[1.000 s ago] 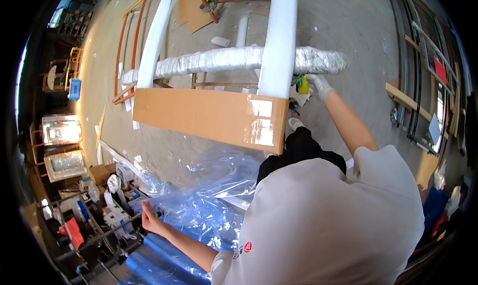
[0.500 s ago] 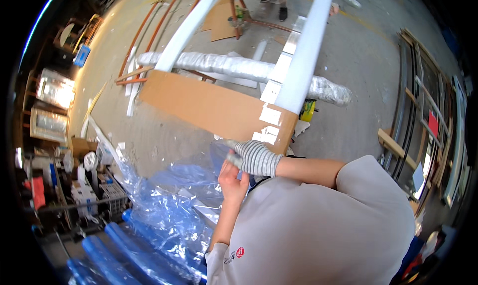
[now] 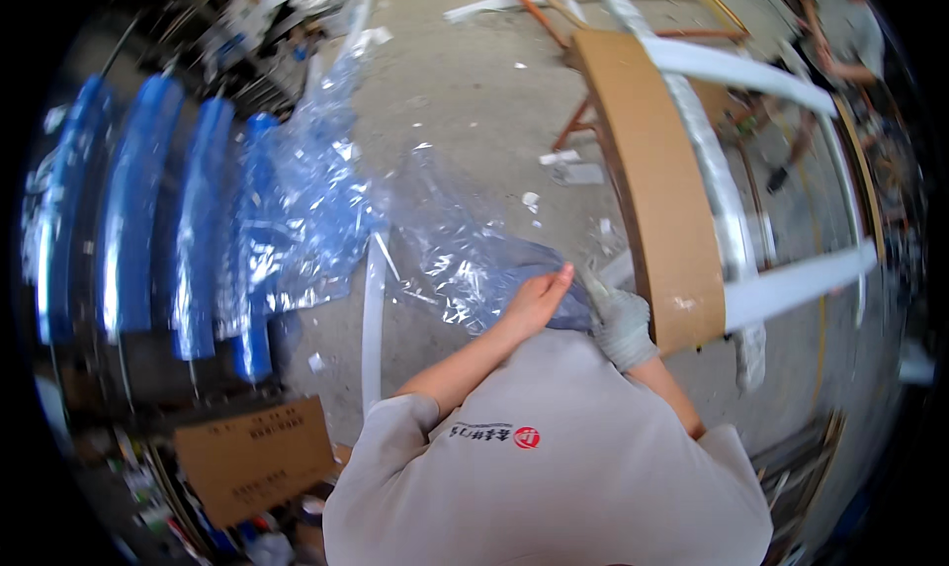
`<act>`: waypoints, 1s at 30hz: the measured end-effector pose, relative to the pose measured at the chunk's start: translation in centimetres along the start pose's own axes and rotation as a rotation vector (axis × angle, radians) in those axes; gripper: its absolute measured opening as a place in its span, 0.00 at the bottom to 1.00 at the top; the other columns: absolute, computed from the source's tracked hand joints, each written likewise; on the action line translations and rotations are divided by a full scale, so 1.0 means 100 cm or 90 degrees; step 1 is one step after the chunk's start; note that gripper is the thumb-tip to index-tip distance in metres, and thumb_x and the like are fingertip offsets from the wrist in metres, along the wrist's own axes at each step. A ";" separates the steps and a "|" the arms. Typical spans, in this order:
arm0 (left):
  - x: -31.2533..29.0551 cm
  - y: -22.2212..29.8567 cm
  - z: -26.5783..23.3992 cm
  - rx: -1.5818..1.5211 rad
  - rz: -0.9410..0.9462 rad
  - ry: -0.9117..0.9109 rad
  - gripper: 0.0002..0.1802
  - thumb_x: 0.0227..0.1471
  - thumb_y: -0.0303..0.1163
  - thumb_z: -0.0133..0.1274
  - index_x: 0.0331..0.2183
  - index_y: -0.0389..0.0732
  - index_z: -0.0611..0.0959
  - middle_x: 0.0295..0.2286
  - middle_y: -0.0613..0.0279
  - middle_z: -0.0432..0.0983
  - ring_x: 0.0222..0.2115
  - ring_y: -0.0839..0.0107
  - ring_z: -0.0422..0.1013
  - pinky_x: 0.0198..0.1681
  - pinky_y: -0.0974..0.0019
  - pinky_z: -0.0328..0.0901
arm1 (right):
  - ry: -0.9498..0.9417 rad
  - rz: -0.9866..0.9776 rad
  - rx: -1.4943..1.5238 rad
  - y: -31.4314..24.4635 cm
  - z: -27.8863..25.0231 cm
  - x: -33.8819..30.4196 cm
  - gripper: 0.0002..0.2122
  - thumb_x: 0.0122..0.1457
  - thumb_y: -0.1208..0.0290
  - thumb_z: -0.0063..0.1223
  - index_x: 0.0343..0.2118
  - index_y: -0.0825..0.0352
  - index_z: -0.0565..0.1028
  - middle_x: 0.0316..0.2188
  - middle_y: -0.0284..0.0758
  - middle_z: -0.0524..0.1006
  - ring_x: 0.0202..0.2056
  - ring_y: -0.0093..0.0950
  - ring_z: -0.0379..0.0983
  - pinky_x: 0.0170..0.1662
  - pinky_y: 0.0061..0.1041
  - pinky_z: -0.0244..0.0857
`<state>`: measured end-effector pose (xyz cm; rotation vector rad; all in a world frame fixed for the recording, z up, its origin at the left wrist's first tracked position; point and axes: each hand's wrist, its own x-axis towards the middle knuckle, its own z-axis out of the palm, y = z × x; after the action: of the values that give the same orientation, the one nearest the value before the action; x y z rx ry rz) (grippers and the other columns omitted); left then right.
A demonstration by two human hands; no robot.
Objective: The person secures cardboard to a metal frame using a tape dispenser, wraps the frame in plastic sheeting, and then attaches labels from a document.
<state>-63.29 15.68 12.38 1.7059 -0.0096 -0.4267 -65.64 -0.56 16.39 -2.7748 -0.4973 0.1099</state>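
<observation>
Clear bluish plastic film [image 3: 450, 260] runs across the floor from the left and gathers in front of my body. My bare left hand [image 3: 537, 301] is closed on its bunched end, thumb side up. Close beside it, my right hand [image 3: 623, 329], in a striped light-grey glove, grips the same end, though blur softens its fingers. Just right of the glove stands a frame whose near side is covered by a long brown cardboard strip [image 3: 657, 171]. White foam-wrapped bars [image 3: 801, 294] reach away from that strip.
Several blue film rolls [image 3: 138, 210] hang on rods at the left. A cardboard box [image 3: 259, 457] stands at lower left, and a white strip [image 3: 374, 319] lies on the floor. A silver-wrapped bar [image 3: 717, 180] crosses under the frame. Another person [image 3: 840, 32] is at upper right.
My view and body have turned left, so the film rolls now show fully and the cardboard-covered frame sits at the right. Both hands remain close together at the film.
</observation>
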 end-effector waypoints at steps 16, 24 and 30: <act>-0.111 -0.057 -0.099 -0.153 -0.337 0.166 0.16 0.50 0.34 0.42 0.23 0.31 0.77 0.19 0.55 0.75 0.16 0.67 0.73 0.15 0.67 0.67 | -0.185 -0.543 0.020 -0.083 0.064 0.061 0.15 0.51 0.71 0.45 0.43 0.64 0.72 0.12 0.45 0.67 0.13 0.43 0.64 0.20 0.38 0.57; -0.165 -0.082 -0.064 -0.412 -0.241 0.458 0.15 0.48 0.36 0.45 0.24 0.33 0.79 0.21 0.55 0.76 0.20 0.69 0.74 0.20 0.72 0.67 | -0.603 -0.470 0.270 -0.107 0.068 0.059 0.26 0.46 0.56 0.57 0.42 0.73 0.70 0.28 0.44 0.77 0.30 0.30 0.75 0.34 0.26 0.67; -0.186 -0.079 -0.023 -0.452 -0.236 0.471 0.13 0.46 0.35 0.50 0.22 0.34 0.79 0.20 0.57 0.76 0.19 0.72 0.74 0.20 0.74 0.66 | -0.754 -0.343 0.461 -0.105 0.079 0.045 0.28 0.45 0.54 0.58 0.40 0.75 0.71 0.28 0.42 0.76 0.32 0.25 0.73 0.35 0.25 0.66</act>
<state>-81.78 23.92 10.22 1.0644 0.9032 -0.0229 -65.85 12.73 12.21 -1.5472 -1.1359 1.4742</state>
